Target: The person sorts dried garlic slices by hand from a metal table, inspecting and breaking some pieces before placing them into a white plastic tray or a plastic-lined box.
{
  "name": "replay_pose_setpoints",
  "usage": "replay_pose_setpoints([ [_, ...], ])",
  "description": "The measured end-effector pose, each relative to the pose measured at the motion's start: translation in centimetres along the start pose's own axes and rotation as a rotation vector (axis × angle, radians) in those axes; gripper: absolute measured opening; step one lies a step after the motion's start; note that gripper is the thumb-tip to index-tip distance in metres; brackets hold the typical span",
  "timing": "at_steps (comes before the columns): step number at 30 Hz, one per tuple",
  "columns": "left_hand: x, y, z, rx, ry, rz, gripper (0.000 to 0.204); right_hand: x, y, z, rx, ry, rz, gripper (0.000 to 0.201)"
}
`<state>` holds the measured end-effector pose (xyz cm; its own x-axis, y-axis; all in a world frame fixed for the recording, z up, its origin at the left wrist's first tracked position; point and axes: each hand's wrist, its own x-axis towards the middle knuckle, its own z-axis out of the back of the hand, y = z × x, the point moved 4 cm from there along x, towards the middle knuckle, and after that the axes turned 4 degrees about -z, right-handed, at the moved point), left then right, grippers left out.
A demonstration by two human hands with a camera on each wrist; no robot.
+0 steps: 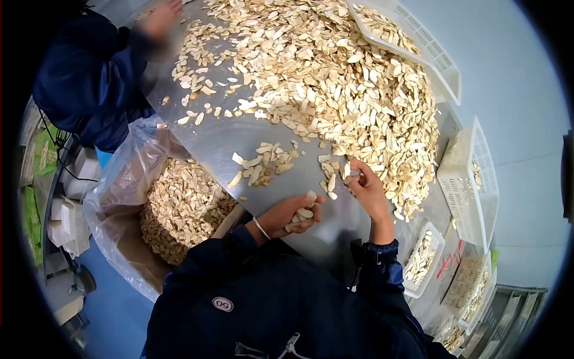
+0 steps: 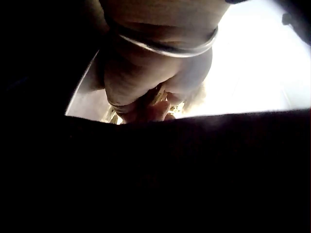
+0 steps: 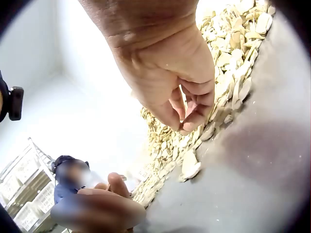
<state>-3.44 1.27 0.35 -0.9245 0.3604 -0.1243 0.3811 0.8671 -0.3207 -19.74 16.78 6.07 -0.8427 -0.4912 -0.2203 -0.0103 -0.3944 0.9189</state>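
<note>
Pale dried slices form a large pile on the metal table. The left hand, with a white band at its wrist, curls round several slices. In the left wrist view, dark cloth hides most of that hand. At the pile's near edge, the right hand pinches a slice between thumb and fingertips. The right wrist view shows this hand with thumb and fingers meeting above the slices. Between the hands lies a small group of slices; another group is farther left.
A plastic-lined box of slices stands at the left. White baskets line the right side, with a small tray nearer. Another person's sleeved arm reaches over the table's far left.
</note>
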Motion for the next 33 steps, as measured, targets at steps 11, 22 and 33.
replay_pose_setpoints([
  [11, 0.0, 0.4, 0.1, 0.128, -0.015, 0.075, 0.035, -0.6, -0.1, -0.5, 0.066, 0.110, -0.003, 0.029],
  [22, -0.2, -0.2, -0.8, 0.151, -0.034, 0.048, 0.051, -0.2, 0.6, 0.5, -0.736, -0.278, 0.260, 0.015],
  [33, 0.2, 0.0, -0.1, 0.075, 0.013, 0.008, 0.031, -0.3, 1.0, -1.0, -0.361, 0.086, -0.001, 0.011],
])
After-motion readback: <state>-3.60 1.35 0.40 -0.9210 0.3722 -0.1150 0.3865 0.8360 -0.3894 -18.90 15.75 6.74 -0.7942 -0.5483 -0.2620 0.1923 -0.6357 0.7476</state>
